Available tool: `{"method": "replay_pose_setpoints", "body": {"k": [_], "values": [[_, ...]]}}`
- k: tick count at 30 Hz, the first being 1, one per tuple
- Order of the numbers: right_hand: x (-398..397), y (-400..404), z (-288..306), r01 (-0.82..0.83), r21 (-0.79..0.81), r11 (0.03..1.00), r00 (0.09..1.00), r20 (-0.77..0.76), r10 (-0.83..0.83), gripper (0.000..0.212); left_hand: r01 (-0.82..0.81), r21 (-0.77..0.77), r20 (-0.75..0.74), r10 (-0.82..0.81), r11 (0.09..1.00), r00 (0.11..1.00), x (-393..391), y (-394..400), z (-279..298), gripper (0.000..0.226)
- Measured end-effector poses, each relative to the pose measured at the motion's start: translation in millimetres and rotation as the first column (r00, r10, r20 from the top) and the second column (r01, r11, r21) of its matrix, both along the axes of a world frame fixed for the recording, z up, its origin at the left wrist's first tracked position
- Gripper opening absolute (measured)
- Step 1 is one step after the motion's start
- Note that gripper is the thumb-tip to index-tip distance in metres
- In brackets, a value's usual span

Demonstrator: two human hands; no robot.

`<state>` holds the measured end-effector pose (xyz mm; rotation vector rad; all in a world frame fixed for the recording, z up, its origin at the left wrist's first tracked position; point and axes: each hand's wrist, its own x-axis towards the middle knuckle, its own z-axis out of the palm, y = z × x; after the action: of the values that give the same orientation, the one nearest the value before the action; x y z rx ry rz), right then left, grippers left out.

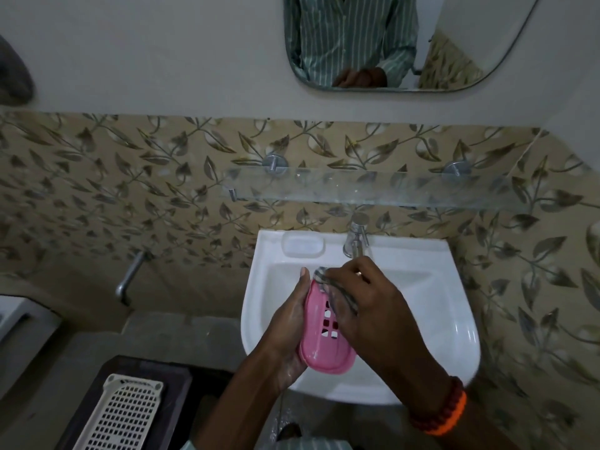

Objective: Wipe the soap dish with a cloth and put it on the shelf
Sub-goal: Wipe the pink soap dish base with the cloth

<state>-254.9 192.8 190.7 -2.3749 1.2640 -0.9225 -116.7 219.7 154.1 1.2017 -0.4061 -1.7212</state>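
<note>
A pink oval soap dish (319,354) with square drain holes is held over the white basin. My left hand (290,326) cups its left side from below. My right hand (370,306) presses a small grey striped cloth (324,277) onto the far end and inside of the dish. Most of the cloth is hidden under my fingers. A glass shelf (389,190) on two metal brackets runs along the tiled wall above the tap, with nothing on it.
The white sink (448,306) has a chrome tap (355,237) at the back and a moulded soap recess (303,243) at its back left. A mirror (399,40) hangs above. A wall spout (130,274) and a perforated white basket (125,414) are at the lower left.
</note>
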Motion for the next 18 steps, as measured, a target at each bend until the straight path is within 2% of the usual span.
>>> {"method": "replay_pose_setpoints", "body": {"k": [4,8,10,12,14,15,18], "values": [[1,23,-10,-0.170,0.155,0.973,0.986,0.028,0.167,0.028,0.060,0.047,-0.039,-0.059,0.997,0.998,10,-1,4,0.064],[-4,49,-4,-0.337,0.171,0.926,0.916,-0.168,0.365,0.027,0.120,0.060,-0.106,-0.113,0.991,0.988,18,-7,4,0.052],[-5,34,-2,-0.310,0.107,0.945,0.928,-0.181,0.326,0.026,0.142,0.042,-0.086,-0.138,0.989,0.987,16,-4,5,0.050],[-4,10,-2,-0.166,0.033,0.986,0.980,-0.104,0.169,0.024,0.152,0.047,-0.074,-0.149,0.987,0.986,16,1,8,0.051],[0,-1,-8,-0.053,0.048,0.997,0.999,-0.006,0.054,0.014,0.149,0.049,-0.025,-0.148,0.988,0.989,18,1,8,0.052],[3,4,-12,-0.048,0.085,0.995,0.999,0.021,0.046,0.012,0.150,0.060,-0.007,-0.150,0.987,0.989,19,0,8,0.053],[11,36,-15,-0.175,0.208,0.962,0.984,0.056,0.167,0.012,0.136,0.059,-0.016,-0.135,0.989,0.991,21,-3,6,0.054]]}}
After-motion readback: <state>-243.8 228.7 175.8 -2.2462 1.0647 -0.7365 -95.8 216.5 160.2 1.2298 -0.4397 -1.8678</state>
